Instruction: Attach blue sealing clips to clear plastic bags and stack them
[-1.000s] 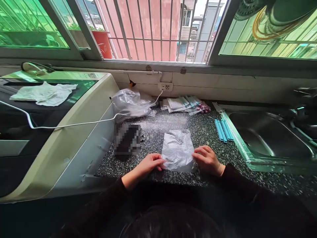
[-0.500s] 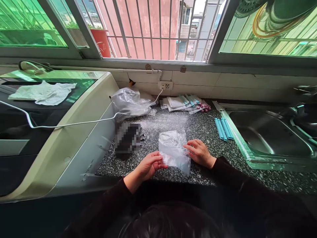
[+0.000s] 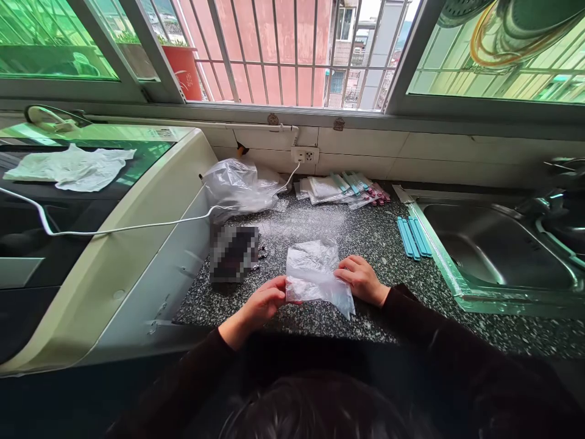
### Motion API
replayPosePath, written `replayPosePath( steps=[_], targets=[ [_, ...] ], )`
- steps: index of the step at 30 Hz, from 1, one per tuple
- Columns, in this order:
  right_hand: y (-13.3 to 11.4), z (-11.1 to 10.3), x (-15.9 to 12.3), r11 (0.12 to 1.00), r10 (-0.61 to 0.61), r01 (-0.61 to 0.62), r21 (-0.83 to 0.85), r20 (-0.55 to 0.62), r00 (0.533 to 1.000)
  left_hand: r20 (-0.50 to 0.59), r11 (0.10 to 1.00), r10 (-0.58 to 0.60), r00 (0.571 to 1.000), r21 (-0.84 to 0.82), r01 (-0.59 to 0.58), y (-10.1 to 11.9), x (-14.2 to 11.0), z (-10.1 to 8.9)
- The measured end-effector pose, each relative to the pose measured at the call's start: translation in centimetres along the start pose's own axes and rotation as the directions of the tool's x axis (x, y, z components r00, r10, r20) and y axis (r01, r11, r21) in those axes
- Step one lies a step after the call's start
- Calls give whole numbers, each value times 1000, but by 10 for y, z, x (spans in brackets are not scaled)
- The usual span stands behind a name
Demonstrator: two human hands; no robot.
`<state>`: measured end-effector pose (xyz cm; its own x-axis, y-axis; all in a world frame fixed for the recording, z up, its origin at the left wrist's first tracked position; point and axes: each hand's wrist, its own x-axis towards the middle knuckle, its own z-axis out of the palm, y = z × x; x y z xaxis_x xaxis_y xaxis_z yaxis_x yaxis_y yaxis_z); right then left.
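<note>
A clear plastic bag (image 3: pixel 313 274) lies creased on the speckled countertop between my two hands, its near right corner sticking out toward me. My left hand (image 3: pixel 266 300) pinches the bag's left edge, the thumb on top and some fingers underneath, seen through the film. On the opposite side, my right hand (image 3: pixel 363 280) grips the right edge with its fingers bent over the plastic. To the right, several blue sealing clips (image 3: pixel 414 238) lie side by side, apart from my hands.
Flat plastic packets (image 3: pixel 326 188) with blue and pink clips are stacked by the wall. A bundle of clear plastic (image 3: pixel 237 183) and a white cable (image 3: pixel 137 228) are at left, near a blurred dark object (image 3: pixel 234 255). A steel sink (image 3: pixel 503 244) borders the right.
Both hands and the bag have shifted slightly left. The bag's near edge is folded up further, and my right fingers have curled more over its right side.
</note>
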<state>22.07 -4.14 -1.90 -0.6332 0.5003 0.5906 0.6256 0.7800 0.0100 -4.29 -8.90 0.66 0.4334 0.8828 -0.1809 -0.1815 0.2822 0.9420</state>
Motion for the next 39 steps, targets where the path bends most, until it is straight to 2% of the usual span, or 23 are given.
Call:
replayPosePath(
  steps=[1, 2, 3, 4, 6, 8, 9, 11, 12, 14, 16, 20, 22, 26, 30, 35, 39],
  targets=[
    [0, 0, 0, 1000, 0, 0, 16, 8, 1000, -18, 984, 62, 998, 168, -59, 0, 1, -5],
    [1, 0, -1, 1000, 1, -1, 31, 17, 1000, -47, 928, 147, 988, 351, -122, 0, 3, -9],
    [1, 0, -1, 999, 2, -4, 42, 25, 1000, -75, 830, 255, 964, 529, -178, -2, 5, -14],
    [1, -1, -1, 999, 5, -6, 52, 27, 1000, -88, 698, 378, 921, 681, -221, -3, 8, -17],
    [2, -1, -1, 998, 6, -8, 69, 27, 1000, -42, 403, 602, 797, 878, -258, -7, 15, -24],
    [1, -1, -1, 996, 6, -8, 85, 23, 1000, 86, 137, 718, 691, 956, -261, -11, 24, -27],
    [1, -1, -1, 996, 5, -7, 91, 23, 1000, 158, 31, 733, 661, 964, -265, -12, 28, -28],
    [0, -1, 0, 995, 4, -7, 102, 24, 1000, 298, -110, 710, 638, 942, -318, -13, 36, -29],
    [0, -1, 0, 994, 8, -10, 105, 23, 1000, 360, -142, 682, 637, 919, -367, -13, 39, -28],
    [0, -1, 1, 994, 16, -18, 107, 25, 1000, 447, -133, 622, 643, 869, -476, -14, 43, -28],
    [1, -3, 0, 994, 20, -23, 105, 27, 999, 475, -61, 583, 660, 835, -547, -15, 46, -29],
    [2, -14, -10, 994, 19, -24, 107, 49, 999, 426, 105, 539, 726, 822, -560, -18, 47, -34],
    [1, -23, -18, 995, 17, -25, 95, 78, 997, 415, 163, 522, 745, 809, -565, -18, 47, -36],
    [-7, -35, -33, 999, -2, -2, 37, 98, 995, 397, 251, 542, 741, 764, -594, -18, 48, -38],
    [-18, -30, -30, 1000, 7, -6, -19, 45, 999, 318, 345, 574, 754, 742, -575, -21, 49, -40],
    [-29, -14, -9, 996, -6, 2, -94, -39, 999, 339, 341, 554, 760, 741, -579, -20, 47, -38],
    [-30, -9, -5, 998, -14, 8, -65, -91, 996, 371, 305, 545, 752, 747, -590, -19, 42, -36]
  ],
)
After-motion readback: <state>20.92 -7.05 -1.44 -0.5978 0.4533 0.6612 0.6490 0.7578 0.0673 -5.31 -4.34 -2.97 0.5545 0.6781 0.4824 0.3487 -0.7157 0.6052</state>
